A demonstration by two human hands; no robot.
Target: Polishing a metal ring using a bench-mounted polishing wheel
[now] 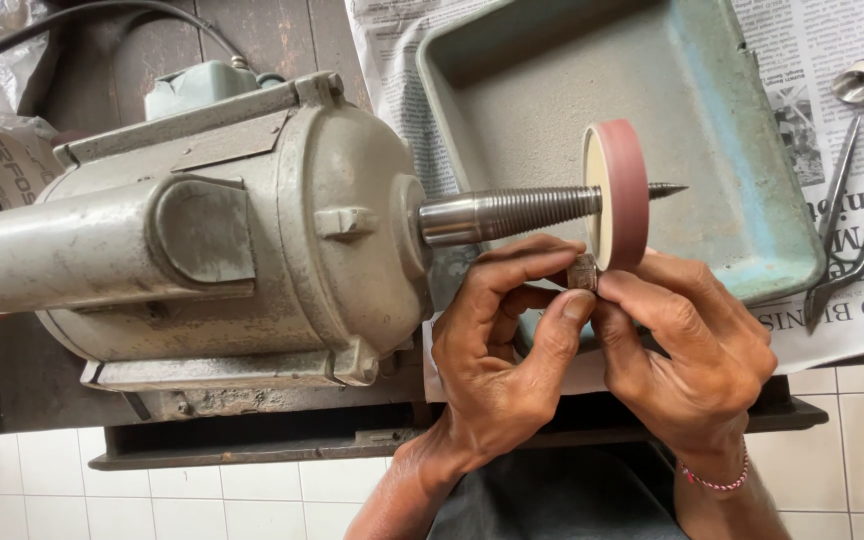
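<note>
Both hands, left hand (497, 345) and right hand (687, 350), pinch a small metal piece (582, 271), possibly a ring, which should be pressed lightly and steadily against the pink polishing wheel (620, 195).

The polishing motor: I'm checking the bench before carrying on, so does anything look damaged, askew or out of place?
Nothing stands out. The wheel sits square on the threaded spindle. Both hands pinch a small metal piece at its rim. The motor housing and green tray are only worn.

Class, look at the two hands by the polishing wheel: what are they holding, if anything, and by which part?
A small metal piece, pinched at its sides by fingers of the left hand and right hand, against the pink wheel.
</note>
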